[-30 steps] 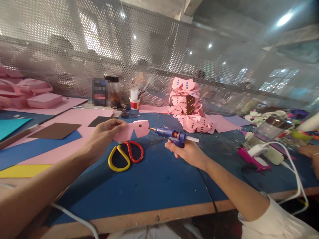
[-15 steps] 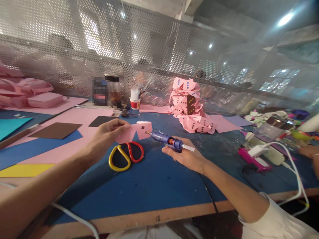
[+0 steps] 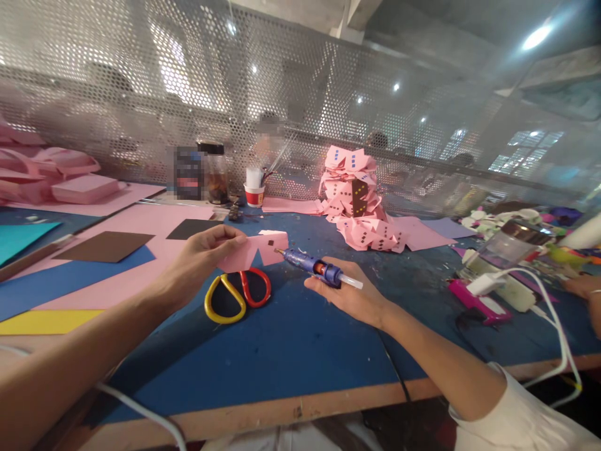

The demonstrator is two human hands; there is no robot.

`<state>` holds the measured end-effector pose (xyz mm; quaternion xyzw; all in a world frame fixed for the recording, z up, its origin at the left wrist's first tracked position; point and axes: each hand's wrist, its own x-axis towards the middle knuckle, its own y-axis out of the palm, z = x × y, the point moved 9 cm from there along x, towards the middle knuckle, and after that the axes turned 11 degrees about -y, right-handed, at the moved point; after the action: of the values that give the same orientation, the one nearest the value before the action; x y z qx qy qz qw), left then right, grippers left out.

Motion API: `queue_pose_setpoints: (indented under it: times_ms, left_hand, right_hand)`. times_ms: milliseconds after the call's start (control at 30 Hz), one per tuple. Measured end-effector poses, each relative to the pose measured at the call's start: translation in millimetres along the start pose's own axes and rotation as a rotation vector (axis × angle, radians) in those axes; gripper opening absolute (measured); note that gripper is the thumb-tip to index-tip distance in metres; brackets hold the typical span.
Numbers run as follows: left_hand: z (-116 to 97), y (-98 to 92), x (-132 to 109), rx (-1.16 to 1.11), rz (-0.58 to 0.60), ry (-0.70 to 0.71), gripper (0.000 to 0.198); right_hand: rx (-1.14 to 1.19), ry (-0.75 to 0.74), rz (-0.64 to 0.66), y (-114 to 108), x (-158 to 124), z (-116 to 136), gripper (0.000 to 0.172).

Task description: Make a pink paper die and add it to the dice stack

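worktable [image 3: 291,351], left hand [image 3: 204,254] pinching paper [image 3: 244,252], right hand [image 3: 357,299] gripping glue gun [image 3: 302,260]

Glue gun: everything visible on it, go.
The blue glue gun looks plastic, with a metallic-looking nozzle, an orange-red part in its body and a whitish stick jutting from its rear. The right hand grips it above the table, handle mostly hidden, nozzle toward the pink paper; whether they touch is unclear.
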<state>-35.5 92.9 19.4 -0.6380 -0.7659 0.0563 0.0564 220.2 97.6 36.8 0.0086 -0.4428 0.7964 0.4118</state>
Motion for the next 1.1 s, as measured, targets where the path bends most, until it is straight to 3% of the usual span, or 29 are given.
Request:
queue_pose_setpoints:
  times_ms: [1100]
  left_hand:
    - [3.2,4.4,-1.2,-0.008,0.041,-0.022,0.035]
  right_hand:
    - [-0.031,-0.073,-0.040,-1.5,1.8,6.1,0.032]
